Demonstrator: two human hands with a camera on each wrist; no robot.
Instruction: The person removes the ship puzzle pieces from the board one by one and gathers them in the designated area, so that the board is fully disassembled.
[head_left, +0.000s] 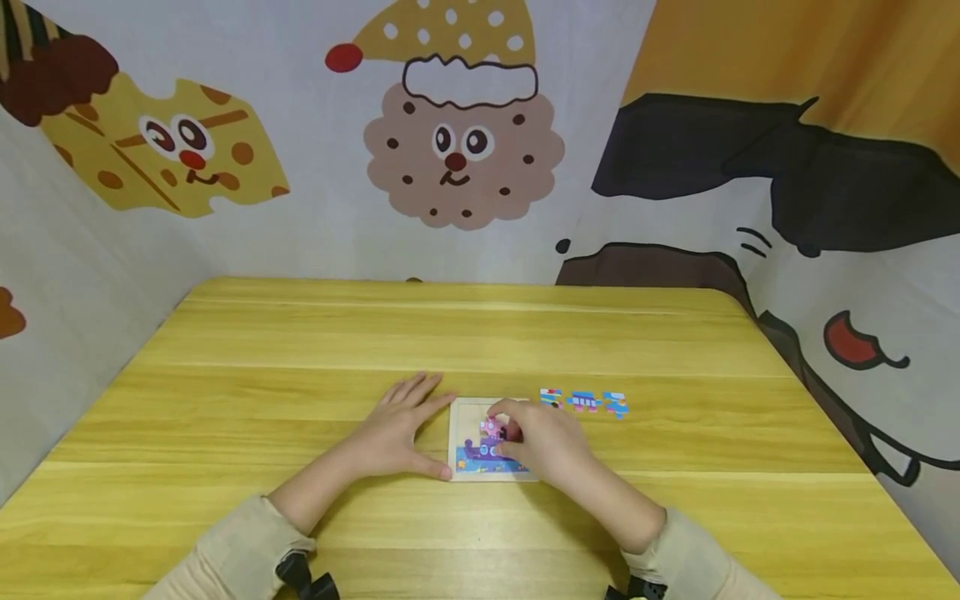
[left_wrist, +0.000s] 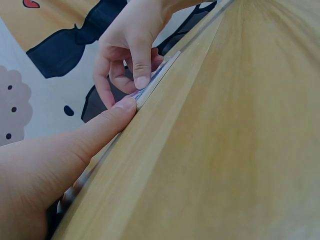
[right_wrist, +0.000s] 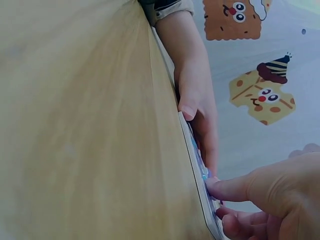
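A small jigsaw tray (head_left: 453, 442) with a pale rim lies on the table, its lower part filled with blue and purple picture pieces. My left hand (head_left: 393, 433) spreads its fingers along the tray's left side; the thumb (left_wrist: 122, 106) rests at the near left corner. Over the right part of the tray, my right hand (head_left: 551, 442) has its index finger and thumb curled about a pink puzzle piece (head_left: 491, 428), which sits just above the purple picture. The right thumb (right_wrist: 227, 189) is right at the puzzle's surface. The hand hides the tray's right side.
Three loose puzzle pieces lie in a row beyond the right hand: one at the left (head_left: 551, 397), a blue and purple one (head_left: 584, 402) and a blue one (head_left: 616, 404). The wooden table (head_left: 300, 333) meets a cartoon-printed curtain (head_left: 315, 233) at the back.
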